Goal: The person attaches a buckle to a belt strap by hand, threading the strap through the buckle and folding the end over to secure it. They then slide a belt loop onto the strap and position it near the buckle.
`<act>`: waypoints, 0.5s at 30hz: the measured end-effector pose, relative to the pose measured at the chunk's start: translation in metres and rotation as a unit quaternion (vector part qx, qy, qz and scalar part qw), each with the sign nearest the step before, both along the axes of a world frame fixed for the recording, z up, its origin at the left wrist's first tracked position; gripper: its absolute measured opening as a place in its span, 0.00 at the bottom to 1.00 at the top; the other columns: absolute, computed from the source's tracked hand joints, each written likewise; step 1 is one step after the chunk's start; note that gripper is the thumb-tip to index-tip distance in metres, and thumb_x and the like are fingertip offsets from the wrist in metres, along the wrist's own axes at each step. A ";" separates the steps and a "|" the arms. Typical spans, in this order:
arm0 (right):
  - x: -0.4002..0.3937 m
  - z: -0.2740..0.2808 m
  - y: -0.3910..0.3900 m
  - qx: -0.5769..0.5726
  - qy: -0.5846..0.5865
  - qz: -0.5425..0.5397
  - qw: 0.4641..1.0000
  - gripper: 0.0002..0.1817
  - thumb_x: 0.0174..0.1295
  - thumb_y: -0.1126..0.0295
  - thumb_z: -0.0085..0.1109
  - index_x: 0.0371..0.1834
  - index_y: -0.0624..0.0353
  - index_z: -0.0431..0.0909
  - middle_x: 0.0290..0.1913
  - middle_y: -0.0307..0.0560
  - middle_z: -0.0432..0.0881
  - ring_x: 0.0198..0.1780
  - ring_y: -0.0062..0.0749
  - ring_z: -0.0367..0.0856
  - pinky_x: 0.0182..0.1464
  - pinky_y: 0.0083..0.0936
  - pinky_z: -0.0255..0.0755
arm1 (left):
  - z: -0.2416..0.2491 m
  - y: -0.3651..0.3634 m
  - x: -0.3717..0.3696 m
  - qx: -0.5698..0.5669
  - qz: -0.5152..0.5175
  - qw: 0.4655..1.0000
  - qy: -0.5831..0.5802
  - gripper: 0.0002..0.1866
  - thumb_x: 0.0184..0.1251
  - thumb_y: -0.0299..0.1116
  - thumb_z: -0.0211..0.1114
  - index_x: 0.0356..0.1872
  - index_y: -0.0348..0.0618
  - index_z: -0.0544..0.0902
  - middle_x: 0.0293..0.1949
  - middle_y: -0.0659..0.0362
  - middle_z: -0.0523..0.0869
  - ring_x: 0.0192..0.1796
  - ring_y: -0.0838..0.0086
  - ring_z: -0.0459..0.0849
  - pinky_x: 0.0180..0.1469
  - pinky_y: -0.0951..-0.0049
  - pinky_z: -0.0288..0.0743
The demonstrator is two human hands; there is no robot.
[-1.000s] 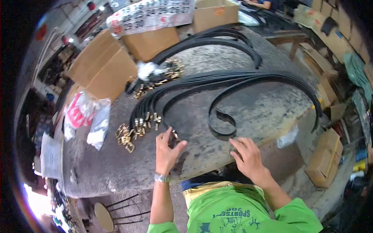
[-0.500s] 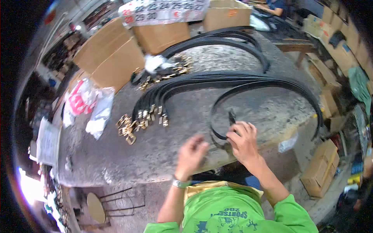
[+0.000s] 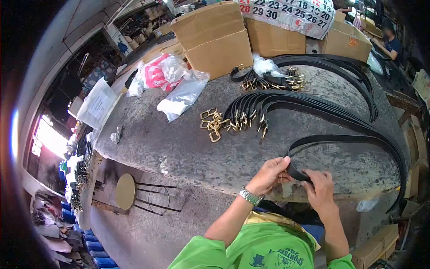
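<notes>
Close to the table's front edge, my left hand point(image 3: 270, 175) pinches a black belt point(image 3: 342, 138) near its end between thumb and fingers. My right hand point(image 3: 320, 187) grips the same belt just to the right, fingers curled over it. From there the belt loops back over the tabletop and hangs off the right side. Behind it lies a row of black belts point(image 3: 309, 106) with metal fittings on their left ends. Several loose gold buckles point(image 3: 213, 124) are piled beside those ends.
Another bundle of belts point(image 3: 345, 62) lies farther back, near cardboard boxes point(image 3: 219, 54). Plastic bags point(image 3: 181, 98) rest on the worn table point(image 3: 188, 152). A round stool point(image 3: 126, 191) stands below the front edge. Another person point(image 3: 390, 47) is at the far right.
My left hand, earlier apart from the belt, has come over and now grips it beside my right hand. The camera view has swung left, so the table appears shifted right.
</notes>
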State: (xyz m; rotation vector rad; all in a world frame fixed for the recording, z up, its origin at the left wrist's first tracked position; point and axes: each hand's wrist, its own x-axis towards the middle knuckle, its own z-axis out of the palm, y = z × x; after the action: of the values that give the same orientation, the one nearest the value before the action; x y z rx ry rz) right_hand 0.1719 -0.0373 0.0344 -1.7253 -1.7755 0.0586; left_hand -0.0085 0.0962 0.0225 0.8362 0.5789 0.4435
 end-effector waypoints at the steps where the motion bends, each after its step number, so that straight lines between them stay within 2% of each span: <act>1: -0.004 0.001 -0.001 -0.016 0.034 0.004 0.999 0.23 0.56 0.69 0.69 0.56 0.56 0.78 0.43 0.50 0.84 0.47 0.49 0.81 0.57 0.45 0.67 | -0.001 0.003 -0.001 0.019 -0.013 1.000 -0.001 0.19 0.78 0.51 0.58 0.48 0.43 0.80 0.40 0.61 0.88 0.38 0.80 0.86 0.44 0.78 0.81; 2: -0.007 0.003 -0.001 -0.032 0.068 0.007 0.997 0.22 0.56 0.69 0.69 0.55 0.56 0.79 0.41 0.50 0.84 0.43 0.50 0.82 0.53 0.41 0.70 | -0.002 0.005 -0.002 0.017 -0.015 1.000 -0.003 0.19 0.78 0.51 0.58 0.48 0.43 0.80 0.40 0.61 0.88 0.38 0.80 0.86 0.44 0.78 0.81; 3: -0.011 0.005 0.000 0.013 0.075 0.004 0.997 0.18 0.57 0.69 0.69 0.51 0.58 0.80 0.39 0.53 0.84 0.38 0.51 0.83 0.44 0.37 0.74 | -0.001 0.009 -0.006 0.053 -0.015 0.998 0.034 0.20 0.77 0.51 0.58 0.46 0.42 0.80 0.40 0.61 0.88 0.39 0.80 0.87 0.44 0.78 0.81; 4: -0.012 0.004 0.000 0.013 0.073 0.002 0.997 0.18 0.57 0.69 0.69 0.51 0.58 0.80 0.39 0.53 0.84 0.38 0.51 0.83 0.44 0.37 0.74 | 0.002 0.013 -0.010 0.089 -0.016 0.993 0.072 0.21 0.77 0.52 0.58 0.45 0.42 0.81 0.39 0.60 0.89 0.39 0.80 0.87 0.44 0.78 0.81; 5: -0.012 0.002 0.000 0.005 0.125 -0.012 0.992 0.17 0.57 0.69 0.69 0.49 0.59 0.80 0.38 0.55 0.84 0.37 0.53 0.83 0.41 0.38 0.74 | 0.001 0.019 -0.015 0.154 -0.025 0.981 0.113 0.21 0.77 0.50 0.60 0.44 0.38 0.83 0.38 0.59 0.89 0.39 0.79 0.87 0.44 0.77 0.80; 6: -0.012 0.000 0.000 -0.002 0.176 -0.026 0.984 0.15 0.58 0.68 0.70 0.48 0.60 0.81 0.36 0.56 0.85 0.35 0.54 0.83 0.38 0.39 0.75 | 0.001 0.025 -0.021 0.257 0.023 0.949 0.181 0.21 0.75 0.49 0.62 0.43 0.37 0.84 0.37 0.58 0.89 0.39 0.78 0.87 0.43 0.75 0.80; 7: -0.011 -0.001 -0.001 -0.003 0.174 -0.029 0.984 0.15 0.58 0.68 0.70 0.48 0.60 0.81 0.36 0.56 0.85 0.35 0.54 0.83 0.38 0.39 0.75 | 0.008 0.031 -0.028 0.355 0.070 0.899 0.245 0.20 0.74 0.47 0.63 0.42 0.35 0.84 0.36 0.57 0.89 0.38 0.77 0.87 0.43 0.74 0.80; 8: -0.009 -0.003 -0.002 -0.036 0.199 -0.051 0.978 0.15 0.59 0.68 0.69 0.47 0.60 0.81 0.35 0.57 0.85 0.35 0.55 0.83 0.36 0.39 0.75 | 0.022 0.035 -0.035 0.447 0.173 0.815 0.326 0.18 0.67 0.43 0.68 0.37 0.33 0.86 0.33 0.50 0.88 0.36 0.66 0.88 0.41 0.67 0.79; 9: -0.007 -0.004 -0.003 -0.067 0.224 -0.073 0.969 0.14 0.60 0.67 0.69 0.46 0.61 0.81 0.34 0.58 0.85 0.35 0.56 0.83 0.34 0.40 0.75 | 0.022 0.047 -0.044 0.479 0.256 0.762 0.353 0.17 0.64 0.41 0.69 0.36 0.33 0.85 0.34 0.47 0.87 0.38 0.58 0.86 0.43 0.63 0.78; 10: -0.005 -0.006 -0.003 -0.066 0.223 -0.079 0.969 0.14 0.60 0.67 0.69 0.46 0.61 0.81 0.34 0.58 0.85 0.35 0.56 0.83 0.34 0.40 0.75 | 0.008 0.068 -0.060 0.522 0.314 0.702 0.369 0.15 0.64 0.39 0.69 0.36 0.34 0.85 0.36 0.46 0.86 0.41 0.54 0.84 0.47 0.60 0.77; 11: -0.006 -0.007 -0.002 -0.092 0.240 -0.091 0.962 0.14 0.60 0.66 0.69 0.46 0.60 0.81 0.34 0.58 0.85 0.35 0.56 0.84 0.35 0.39 0.75 | 0.003 0.084 -0.076 0.538 0.350 0.644 0.416 0.15 0.63 0.39 0.70 0.42 0.36 0.84 0.44 0.47 0.85 0.48 0.53 0.81 0.50 0.57 0.75; 12: -0.007 -0.008 -0.001 -0.117 0.258 -0.105 0.953 0.14 0.61 0.66 0.69 0.46 0.60 0.81 0.34 0.57 0.85 0.36 0.56 0.84 0.36 0.39 0.75 | -0.017 0.105 -0.096 0.558 0.374 0.558 0.487 0.22 0.61 0.42 0.72 0.51 0.38 0.80 0.53 0.47 0.82 0.55 0.51 0.79 0.53 0.58 0.75; 13: -0.008 -0.010 0.001 -0.115 0.261 -0.116 0.951 0.14 0.61 0.66 0.69 0.46 0.60 0.81 0.34 0.57 0.85 0.36 0.56 0.84 0.36 0.39 0.75 | -0.021 0.116 -0.105 0.513 0.386 0.527 0.557 0.32 0.59 0.47 0.73 0.60 0.40 0.75 0.59 0.48 0.79 0.61 0.50 0.75 0.58 0.53 0.73; 14: -0.009 -0.013 0.002 -0.076 0.239 -0.094 0.963 0.14 0.61 0.65 0.68 0.46 0.59 0.81 0.35 0.57 0.85 0.37 0.55 0.84 0.36 0.39 0.75 | -0.034 0.132 -0.119 0.489 0.366 0.526 0.592 0.38 0.57 0.52 0.73 0.65 0.44 0.72 0.59 0.47 0.79 0.64 0.50 0.74 0.62 0.46 0.70; 15: -0.009 -0.015 0.003 -0.037 0.216 -0.075 0.973 0.14 0.62 0.64 0.68 0.46 0.58 0.81 0.35 0.56 0.85 0.37 0.55 0.84 0.37 0.39 0.75 | -0.024 0.133 -0.121 0.430 0.318 0.540 0.650 0.37 0.56 0.55 0.73 0.65 0.48 0.74 0.61 0.49 0.78 0.65 0.51 0.73 0.62 0.41 0.68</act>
State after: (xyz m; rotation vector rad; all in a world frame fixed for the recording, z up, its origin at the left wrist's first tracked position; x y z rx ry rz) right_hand 0.1629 -0.0339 0.0192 -1.7332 -1.3366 0.4095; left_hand -0.1292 0.2292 -0.0017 1.9235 2.2528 0.7482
